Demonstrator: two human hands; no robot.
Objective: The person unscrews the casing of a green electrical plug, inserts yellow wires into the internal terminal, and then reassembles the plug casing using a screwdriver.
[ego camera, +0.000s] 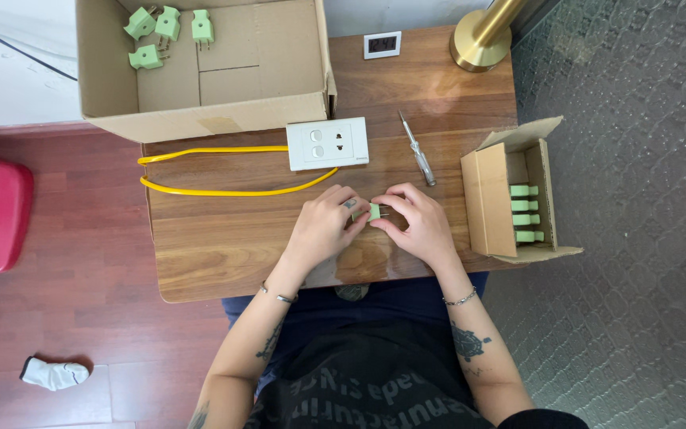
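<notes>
Btwn hands (373,218): green plug (375,211); socket (328,144), screwdriver (418,148) just beyond.

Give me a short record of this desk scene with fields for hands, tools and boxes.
Left hand: pinching a green plug
Right hand: pinching the same plug
Tools: screwdriver, white socket with yellow cable
Large box: four green plugs inside
Small box: a row of green plugs
Surface: wooden table
</notes>
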